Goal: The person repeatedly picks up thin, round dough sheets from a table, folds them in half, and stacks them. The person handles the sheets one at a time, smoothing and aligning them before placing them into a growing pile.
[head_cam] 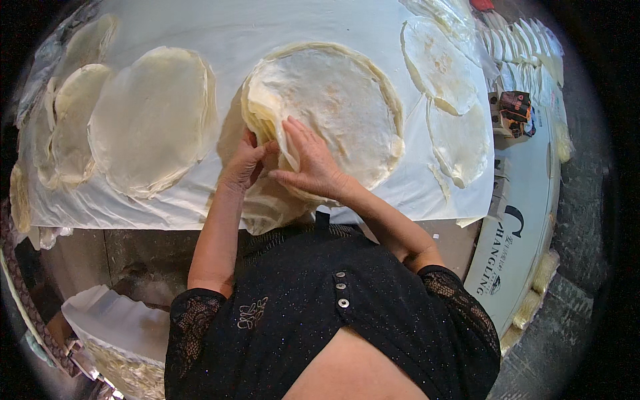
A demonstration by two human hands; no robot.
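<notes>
A broad stack of thin round flatbreads (340, 110) lies in front of me on a white cloth. Its near-left edge is lifted, and several layers fan apart there. My left hand (245, 162) grips that edge between thumb and fingers. Across the raised flap (286, 147) from it, my right hand (315, 165) rests against the flatbread, thumb spread from the fingers. Whether it pinches the flap is hidden. Below my hands, part of a sheet (270, 212) droops over the cloth's front edge.
Another flatbread stack (150, 120) sits to the left, with smaller folded piles (77, 125) beyond it. On the right lie browned rounds (440, 65) and a paler piece (460, 145). A long printed board (520, 250) borders the table. A lined container (120, 325) stands at lower left.
</notes>
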